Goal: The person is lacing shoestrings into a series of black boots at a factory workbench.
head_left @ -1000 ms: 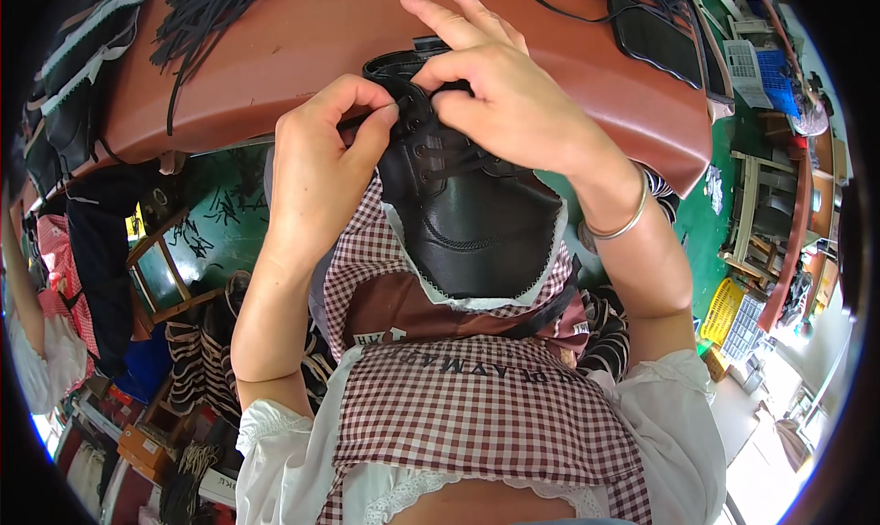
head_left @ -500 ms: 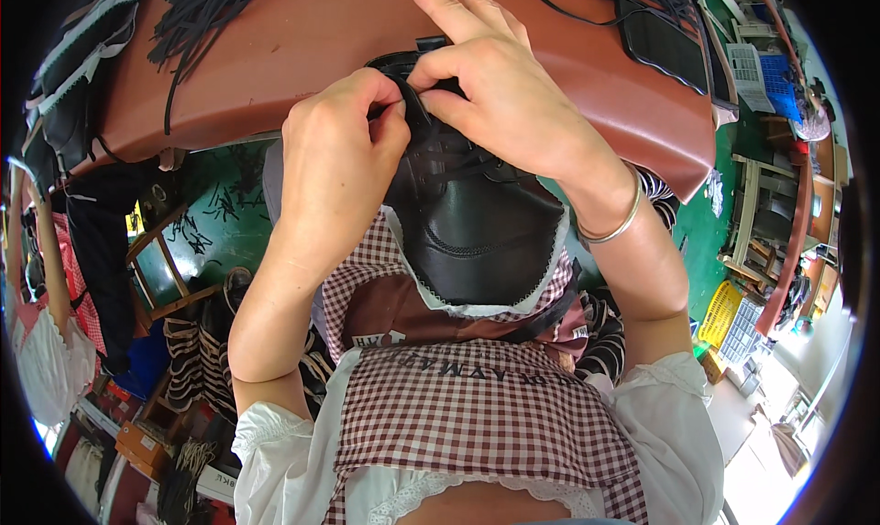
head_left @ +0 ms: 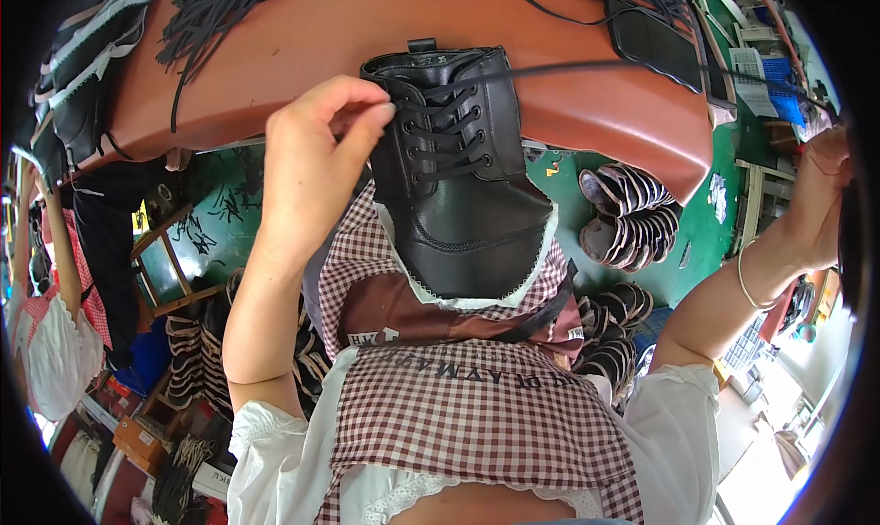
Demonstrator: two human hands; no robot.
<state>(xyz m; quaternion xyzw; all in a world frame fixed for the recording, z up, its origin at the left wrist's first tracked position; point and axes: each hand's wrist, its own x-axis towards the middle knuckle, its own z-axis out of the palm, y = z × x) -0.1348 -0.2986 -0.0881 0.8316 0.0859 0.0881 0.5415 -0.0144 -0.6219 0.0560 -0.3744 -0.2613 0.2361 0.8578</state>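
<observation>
Dark capital lettering (head_left: 440, 362) runs in a curved line across the bib of a brown-and-white checked apron (head_left: 486, 442), bent by the wide lens. Below it, the apron's plain brown panel (head_left: 440, 316) carries white lettering (head_left: 390, 334) at its left and a small white lettered patch (head_left: 576, 333) at its right edge. Tiny pale marks (head_left: 431, 60) stand on the inner collar of a black lace-up boot upper (head_left: 472, 264), too small to read. At lower left, dark characters mark a white box (head_left: 209, 478).
</observation>
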